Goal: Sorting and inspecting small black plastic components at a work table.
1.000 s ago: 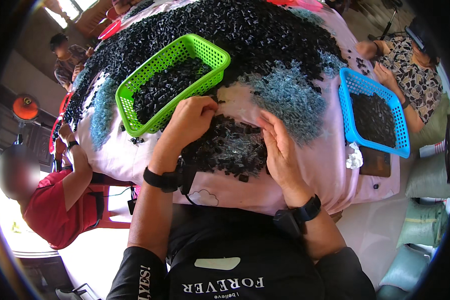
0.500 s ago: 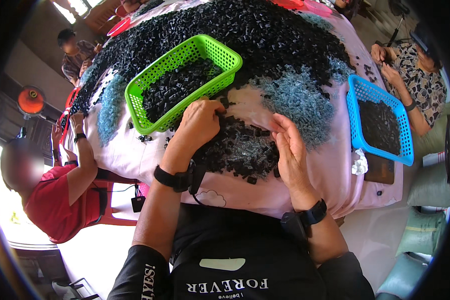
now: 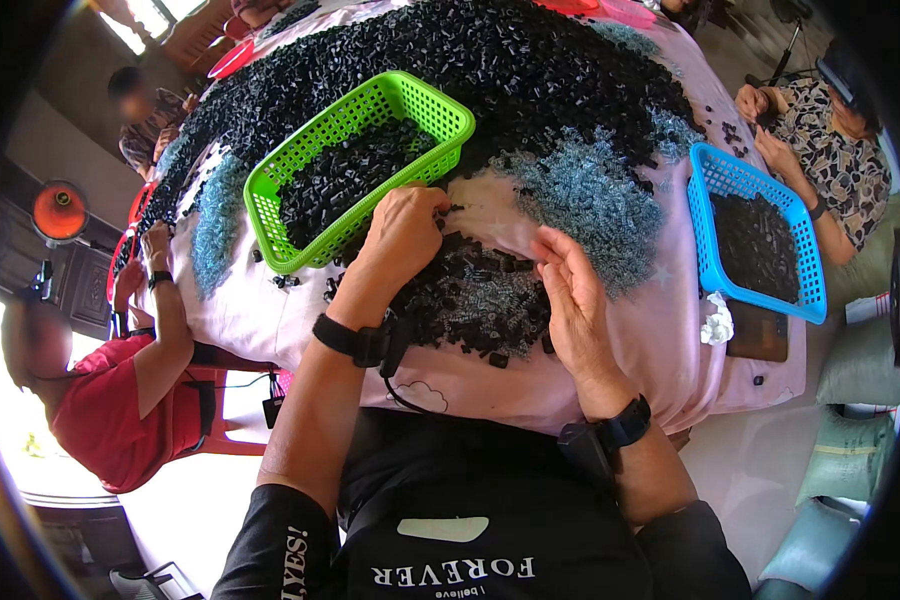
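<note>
My left hand [image 3: 405, 232] is closed in a pinch beside the near right side of a green basket [image 3: 355, 160]. A tiny black plastic piece shows at its fingertips, partly hidden by the fingers. To its right, my right hand [image 3: 576, 295] has loosely stretched fingers, with the thumb near the index finger; I see nothing held there. A small heap of black pieces [image 3: 440, 318] mixed with clear bluish bits [image 3: 485, 297] lies on the cloth below and between the hands. Many black plastic pieces [image 3: 355, 178] fill the bottom of the green basket.
A large black pile [image 3: 560, 75] covers the table's far part, with bluish clear bits [image 3: 600, 200] at its near edge. At right stand a blue basket [image 3: 760, 240] and crumpled white tissue [image 3: 716, 318]. People sit around, including one in a red shirt [image 3: 120, 410].
The view has shifted slightly, moving the baskets a little left in the picture. Both hands stay in nearly the same place over the heap, the left one still pinched.
</note>
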`<move>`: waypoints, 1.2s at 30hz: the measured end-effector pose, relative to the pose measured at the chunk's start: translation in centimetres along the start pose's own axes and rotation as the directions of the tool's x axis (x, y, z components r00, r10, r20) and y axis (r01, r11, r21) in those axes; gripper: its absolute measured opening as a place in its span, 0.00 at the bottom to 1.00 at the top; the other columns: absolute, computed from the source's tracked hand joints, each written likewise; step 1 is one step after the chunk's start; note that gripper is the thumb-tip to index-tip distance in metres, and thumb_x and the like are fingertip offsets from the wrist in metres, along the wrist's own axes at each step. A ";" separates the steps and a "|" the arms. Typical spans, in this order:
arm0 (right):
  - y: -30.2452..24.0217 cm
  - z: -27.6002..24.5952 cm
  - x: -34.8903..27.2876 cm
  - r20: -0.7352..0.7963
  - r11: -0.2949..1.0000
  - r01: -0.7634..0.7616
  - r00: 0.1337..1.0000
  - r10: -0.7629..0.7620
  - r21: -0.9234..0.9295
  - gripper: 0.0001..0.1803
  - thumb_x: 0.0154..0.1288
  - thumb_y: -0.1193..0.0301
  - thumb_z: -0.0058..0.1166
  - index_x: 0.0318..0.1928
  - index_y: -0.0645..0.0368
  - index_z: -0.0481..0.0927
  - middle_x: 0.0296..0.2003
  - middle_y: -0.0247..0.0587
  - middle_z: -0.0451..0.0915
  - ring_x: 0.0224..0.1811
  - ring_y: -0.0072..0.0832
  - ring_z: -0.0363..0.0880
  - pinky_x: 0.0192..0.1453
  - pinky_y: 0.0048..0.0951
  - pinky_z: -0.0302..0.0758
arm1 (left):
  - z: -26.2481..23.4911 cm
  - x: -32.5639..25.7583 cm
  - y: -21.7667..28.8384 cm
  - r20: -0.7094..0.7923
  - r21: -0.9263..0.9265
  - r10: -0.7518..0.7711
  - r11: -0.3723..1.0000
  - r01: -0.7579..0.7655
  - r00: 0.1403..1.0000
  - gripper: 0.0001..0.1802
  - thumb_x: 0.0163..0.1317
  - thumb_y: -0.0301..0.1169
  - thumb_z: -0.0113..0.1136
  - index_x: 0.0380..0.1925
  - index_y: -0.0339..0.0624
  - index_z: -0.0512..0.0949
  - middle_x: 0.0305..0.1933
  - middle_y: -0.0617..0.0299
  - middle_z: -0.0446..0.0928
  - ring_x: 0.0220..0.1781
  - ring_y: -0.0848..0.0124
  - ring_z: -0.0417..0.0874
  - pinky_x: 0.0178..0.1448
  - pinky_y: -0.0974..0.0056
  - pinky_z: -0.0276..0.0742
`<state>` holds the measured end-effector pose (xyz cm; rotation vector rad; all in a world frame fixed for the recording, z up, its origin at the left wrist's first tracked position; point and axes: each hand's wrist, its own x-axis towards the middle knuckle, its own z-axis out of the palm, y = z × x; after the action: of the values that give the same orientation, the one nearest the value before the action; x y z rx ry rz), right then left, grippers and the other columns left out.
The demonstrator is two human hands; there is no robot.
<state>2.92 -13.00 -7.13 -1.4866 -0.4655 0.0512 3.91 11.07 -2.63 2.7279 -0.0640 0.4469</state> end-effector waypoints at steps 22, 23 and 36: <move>0.0 0.1 -0.1 0.054 1.000 -0.012 0.998 0.012 0.001 0.21 0.80 0.76 0.42 0.70 0.68 0.67 0.67 0.48 0.73 0.70 0.33 0.72 0.74 0.31 0.65 | 0.0 -0.4 0.1 0.166 -0.069 0.070 0.996 -0.059 0.984 0.17 0.50 0.14 0.48 0.35 0.34 0.84 0.38 0.43 0.84 0.46 0.45 0.85 0.54 0.50 0.79; 0.0 0.1 -0.1 0.055 1.000 -0.017 0.998 0.017 0.003 0.21 0.80 0.75 0.42 0.70 0.68 0.67 0.67 0.49 0.73 0.70 0.33 0.72 0.75 0.31 0.65 | -0.1 -0.7 0.2 0.162 -0.076 0.081 0.995 -0.069 0.983 0.17 0.50 0.14 0.47 0.34 0.34 0.84 0.38 0.43 0.84 0.46 0.45 0.85 0.53 0.50 0.79; -0.1 0.2 0.0 0.044 1.000 -0.027 0.999 0.027 0.016 0.21 0.80 0.74 0.43 0.69 0.69 0.67 0.65 0.49 0.73 0.68 0.33 0.73 0.74 0.32 0.67 | -3.1 -2.6 1.6 0.111 -0.310 0.056 0.950 -0.019 0.992 0.13 0.58 0.18 0.51 0.37 0.33 0.84 0.34 0.47 0.85 0.41 0.53 0.88 0.47 0.56 0.81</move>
<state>2.82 -12.82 -7.01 -1.4782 -0.4789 0.1085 0.34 10.71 -0.14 2.4438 -0.2001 0.2594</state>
